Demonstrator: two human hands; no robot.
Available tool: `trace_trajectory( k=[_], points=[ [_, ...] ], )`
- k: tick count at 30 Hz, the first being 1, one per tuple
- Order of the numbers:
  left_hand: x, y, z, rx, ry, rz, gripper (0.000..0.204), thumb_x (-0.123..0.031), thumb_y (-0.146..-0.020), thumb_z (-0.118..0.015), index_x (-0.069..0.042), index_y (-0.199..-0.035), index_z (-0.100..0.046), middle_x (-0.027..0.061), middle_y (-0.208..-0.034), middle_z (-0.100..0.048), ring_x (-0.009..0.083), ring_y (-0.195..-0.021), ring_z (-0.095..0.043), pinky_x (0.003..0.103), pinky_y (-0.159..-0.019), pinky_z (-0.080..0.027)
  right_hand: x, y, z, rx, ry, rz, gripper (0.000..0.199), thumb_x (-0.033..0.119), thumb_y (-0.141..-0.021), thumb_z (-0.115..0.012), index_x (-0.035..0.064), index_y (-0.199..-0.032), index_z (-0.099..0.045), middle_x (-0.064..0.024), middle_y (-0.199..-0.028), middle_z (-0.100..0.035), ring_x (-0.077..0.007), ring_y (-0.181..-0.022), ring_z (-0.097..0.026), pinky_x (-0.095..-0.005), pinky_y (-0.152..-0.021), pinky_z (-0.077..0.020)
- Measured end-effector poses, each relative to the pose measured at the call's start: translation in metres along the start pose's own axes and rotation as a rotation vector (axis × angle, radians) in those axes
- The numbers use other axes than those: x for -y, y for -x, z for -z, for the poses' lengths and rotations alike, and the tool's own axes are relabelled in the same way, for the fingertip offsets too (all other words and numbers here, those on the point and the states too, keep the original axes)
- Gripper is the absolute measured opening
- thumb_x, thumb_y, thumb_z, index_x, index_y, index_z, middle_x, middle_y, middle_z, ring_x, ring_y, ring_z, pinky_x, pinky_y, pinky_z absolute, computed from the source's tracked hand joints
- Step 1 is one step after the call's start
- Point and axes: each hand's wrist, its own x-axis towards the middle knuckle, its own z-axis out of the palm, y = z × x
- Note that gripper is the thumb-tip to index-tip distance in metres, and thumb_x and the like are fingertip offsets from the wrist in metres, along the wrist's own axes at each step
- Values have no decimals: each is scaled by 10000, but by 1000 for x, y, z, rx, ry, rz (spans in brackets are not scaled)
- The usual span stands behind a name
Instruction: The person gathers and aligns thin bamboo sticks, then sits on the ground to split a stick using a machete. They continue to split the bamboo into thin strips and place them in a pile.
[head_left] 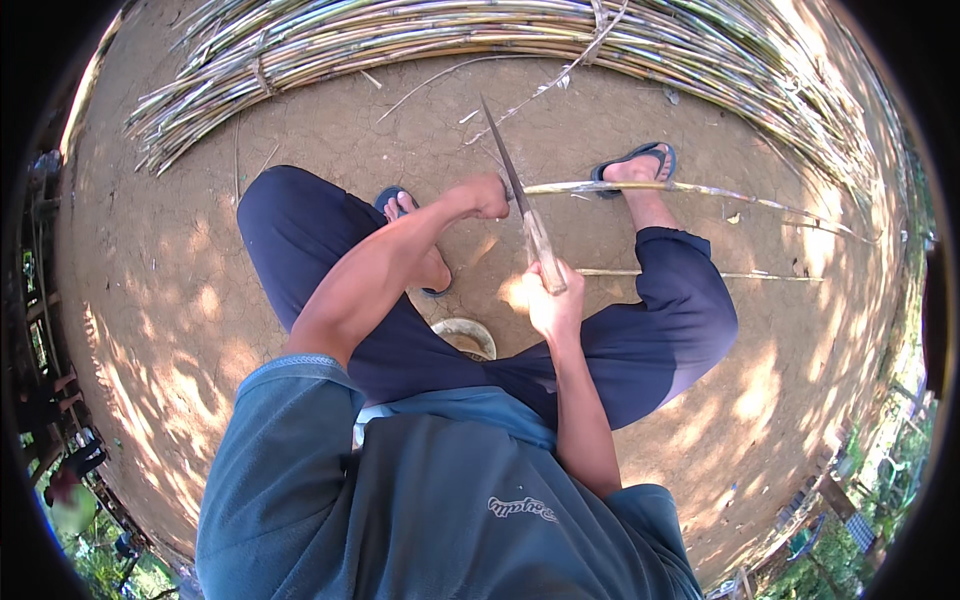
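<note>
The right hand (552, 300), just right of frame centre, is closed around the wooden handle of a long knife (520, 200). The blade runs up and left from the fist to a point in the upper middle. The left hand (487, 195), at centre and slightly above, is clenched on the near end of a thin split cane (680, 190). The cane runs from that fist to the right, past the sandalled foot (635, 165), and tapers off toward the right edge. Blade and cane cross just beside the left fist; whether the edge bites into the cane there I cannot tell.

The cane looks light, long and whippy, likely stiff along the grain but quick to split, with sharp edges and a smooth skin that could slip. Holding it close to the blade, as the left hand does, seems the steadiest grip. The knife looks heavier toward the blade and is best held by the handle.

A second strip (700, 274) lies on the dirt below the first, right of centre. A pale bowl (465, 335) sits between the knees. A pile of canes (500, 35) arcs across the top of the frame.
</note>
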Motion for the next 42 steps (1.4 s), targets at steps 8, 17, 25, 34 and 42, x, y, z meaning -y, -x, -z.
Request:
trace_trajectory(
  k=[8, 17, 25, 34, 42],
  points=[
    [-11, 3, 11, 14, -16, 40, 286, -115, -642, -595, 34, -851, -722, 243, -917, -695, 351, -903, -697, 445, -749, -550, -11, -1, 2, 54, -95, -62, 36, 20, -775, -641, 5, -769, -608, -11, -616, -555, -61, -579, -518, -254, -544, -428],
    [-12, 24, 27, -163, -30, 128, 302, -128, -707, -619, -8, -962, -727, 207, -996, -708, 346, -953, -694, 432, -811, -558, 6, 32, 23, 20, -129, -73, 54, -45, -747, -613, -5, -721, -587, 8, -602, -537, -45, -573, -495, -237, -529, -407],
    [-17, 39, 33, -303, -74, 112, 258, -122, -751, -601, 24, -930, -717, 230, -947, -708, 353, -902, -707, 446, -788, -572, 15, 66, 35, 2, -110, -33, 30, 0, -753, -625, -4, -734, -602, -33, -595, -567, -54, -583, -537, -249, -555, -438],
    [-25, 49, 1, -312, -119, 42, 181, -86, -763, -634, -17, -900, -730, 190, -926, -719, 338, -886, -710, 432, -762, -576, -6, 45, 18, -1, -57, 61, 33, -1, -776, -640, 4, -783, -608, -23, -602, -542, -67, -569, -483, -276, -532, -421],
    [-21, 55, -8, -351, -132, 38, 177, -72, -767, -615, -18, -888, -732, 201, -917, -716, 337, -873, -714, 430, -738, -576, -2, 19, 6, 30, 0, -15, 43, 22, -772, -651, -8, -776, -620, -44, -582, -552, -86, -548, -538, -280, -532, -437]
  ],
)
